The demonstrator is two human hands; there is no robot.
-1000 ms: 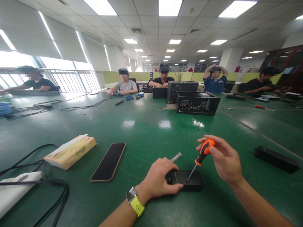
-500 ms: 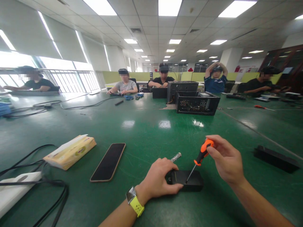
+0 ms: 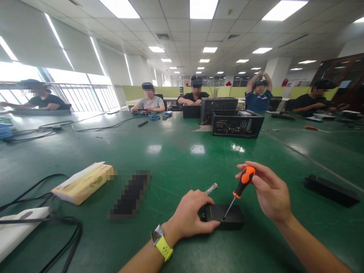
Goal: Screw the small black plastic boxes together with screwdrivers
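A small black box-shaped device (image 3: 231,216) lies on the green table. My left hand (image 3: 193,212), with a yellow-strapped watch on its wrist, grips the device's left end between thumb and fingers. In my right hand (image 3: 271,191) is a screwdriver (image 3: 243,181) with an orange and black handle, held by the fingertips. Its shaft slants down to the left and the tip touches the device's top near the front edge. Whether a screw sits under the tip is too small to tell. Just behind the left hand lies a clear-handled tool (image 3: 211,188), partly hidden.
To the left are a blurred dark phone (image 3: 131,195), a tissue pack (image 3: 83,182), a white power strip (image 3: 22,227) and black cables. A long black part (image 3: 331,190) lies at right. Open computer cases (image 3: 237,124) stand farther back, with several people seated around the table.
The fingers of my right hand have shifted and spread around the screwdriver's handle, which shows turned. The tip stays at the same spot. My left hand and the device have not moved.
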